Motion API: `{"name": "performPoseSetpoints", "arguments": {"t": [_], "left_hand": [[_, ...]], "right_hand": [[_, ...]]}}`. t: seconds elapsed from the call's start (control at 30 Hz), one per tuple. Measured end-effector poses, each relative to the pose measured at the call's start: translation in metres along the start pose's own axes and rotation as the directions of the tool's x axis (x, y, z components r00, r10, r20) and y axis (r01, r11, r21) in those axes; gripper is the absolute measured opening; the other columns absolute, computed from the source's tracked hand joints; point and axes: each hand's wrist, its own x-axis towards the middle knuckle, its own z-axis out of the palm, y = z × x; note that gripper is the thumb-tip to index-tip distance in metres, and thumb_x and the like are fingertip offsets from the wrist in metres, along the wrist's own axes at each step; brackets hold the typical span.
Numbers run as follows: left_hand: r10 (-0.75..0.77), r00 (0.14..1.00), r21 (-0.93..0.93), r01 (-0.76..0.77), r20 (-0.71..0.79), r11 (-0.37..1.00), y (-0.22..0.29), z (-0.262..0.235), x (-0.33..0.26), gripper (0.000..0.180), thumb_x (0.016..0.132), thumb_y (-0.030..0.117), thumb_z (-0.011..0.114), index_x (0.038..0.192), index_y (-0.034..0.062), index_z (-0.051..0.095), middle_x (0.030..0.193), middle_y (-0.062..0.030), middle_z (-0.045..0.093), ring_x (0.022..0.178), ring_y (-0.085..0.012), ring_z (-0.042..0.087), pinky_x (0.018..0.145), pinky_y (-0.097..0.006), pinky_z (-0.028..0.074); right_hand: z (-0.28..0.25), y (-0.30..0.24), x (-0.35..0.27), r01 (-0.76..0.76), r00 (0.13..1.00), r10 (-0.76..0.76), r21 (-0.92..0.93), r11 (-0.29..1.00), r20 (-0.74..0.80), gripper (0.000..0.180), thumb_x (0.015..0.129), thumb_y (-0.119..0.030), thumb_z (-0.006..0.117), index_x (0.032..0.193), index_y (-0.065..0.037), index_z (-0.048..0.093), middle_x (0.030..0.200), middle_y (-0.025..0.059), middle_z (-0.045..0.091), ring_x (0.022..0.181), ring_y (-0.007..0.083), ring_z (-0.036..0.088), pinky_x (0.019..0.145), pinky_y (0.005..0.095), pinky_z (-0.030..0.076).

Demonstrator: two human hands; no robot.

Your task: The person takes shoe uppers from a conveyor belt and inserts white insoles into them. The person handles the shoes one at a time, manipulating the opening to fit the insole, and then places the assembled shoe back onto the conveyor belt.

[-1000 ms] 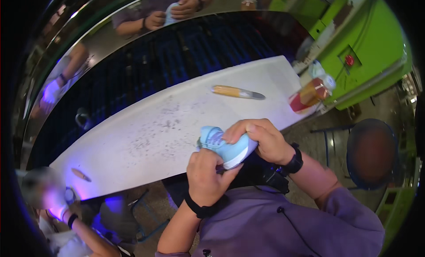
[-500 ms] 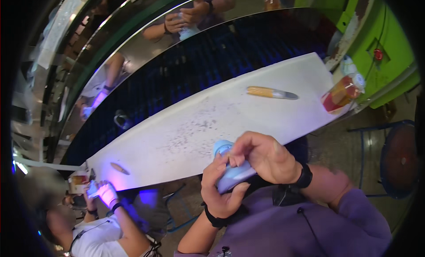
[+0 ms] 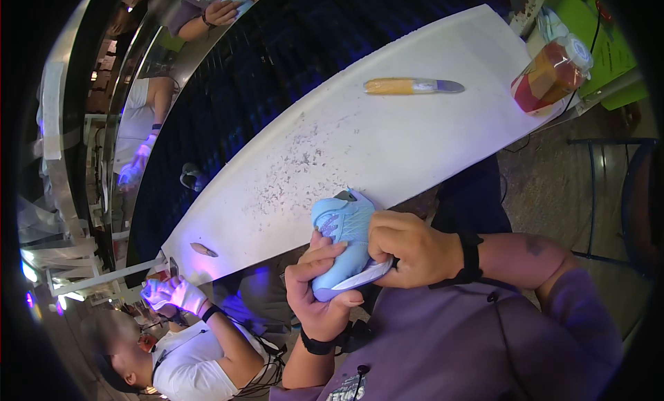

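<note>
A small light-blue sneaker with purplish laces and a pale sole is held above the near edge of the white table. My left hand is wrapped round its toe end, thumb against the sole and fingers over the upper. From the other side my right hand presses curled fingers on the shoe's side, along the sole edge. Those fingertips are partly hidden, so anything small between them cannot be made out. Both wrists carry black bands.
Dark crumbs lie scattered on the white table. A yellow-handled blade rests beyond, beside a lidded jar of reddish-amber content. A dark conveyor belt runs along the far side. At left sits a co-worker with gloved hands.
The shoe has turned, so its laces and upper now show. My right hand has come down from above it onto its side. The view has shifted, with the table higher in the picture.
</note>
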Motion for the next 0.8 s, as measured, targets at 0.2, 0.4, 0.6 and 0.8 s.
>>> {"name": "performPoseSetpoints", "arguments": {"t": [0.2,0.4,0.6,0.8], "left_hand": [[0.137,0.988,0.056,-0.141,0.072,0.988,-0.018,-0.022,0.007,0.053,0.08,0.037,0.084,0.098,0.0058,0.046,0.099,-0.0181,0.069,0.106,-0.0313,0.066,0.111,-0.061,0.038],[-0.134,0.904,0.656,-0.187,0.406,0.731,0.037,-0.033,0.056,0.048,0.064,0.018,0.091,0.097,-0.0007,0.062,0.108,-0.0204,0.069,0.1,-0.0343,0.068,0.09,-0.043,0.055],[-0.113,0.899,0.672,-0.228,0.423,0.705,0.033,-0.036,0.055,0.053,0.061,0.022,0.092,0.1,-0.0008,0.064,0.112,-0.02,0.069,0.099,-0.035,0.068,0.086,-0.041,0.056],[0.053,0.853,0.528,-0.368,0.519,0.766,0.004,-0.062,0.063,0.049,0.058,0.023,0.092,0.094,0.0009,0.066,0.104,-0.0166,0.072,0.097,-0.0329,0.07,0.089,-0.043,0.057]], "right_hand": [[0.007,0.01,0.007,-0.074,0.995,0.071,-0.045,0.996,-0.071,0.038,0.063,-0.014,0.084,0.083,-0.008,0.052,0.082,0.0082,0.053,0.076,0.0293,0.056,0.065,0.0386,0.046],[0.003,0.029,-0.004,-0.176,0.984,0.16,-0.24,0.955,-0.082,0.038,0.066,-0.021,0.085,0.09,-0.007,0.06,0.09,0.0098,0.057,0.079,0.0294,0.058,0.07,0.0391,0.048],[0.019,0.024,-0.001,-0.13,0.991,0.124,-0.124,0.984,-0.056,0.031,0.068,-0.015,0.079,0.087,-0.009,0.055,0.086,0.0073,0.055,0.079,0.0292,0.058,0.068,0.04,0.048],[0.017,0.038,0.024,-0.102,0.992,0.088,-0.164,0.981,-0.092,0.037,0.062,-0.018,0.084,0.082,-0.009,0.054,0.079,0.0064,0.051,0.072,0.0303,0.056,0.064,0.0407,0.046]]}}
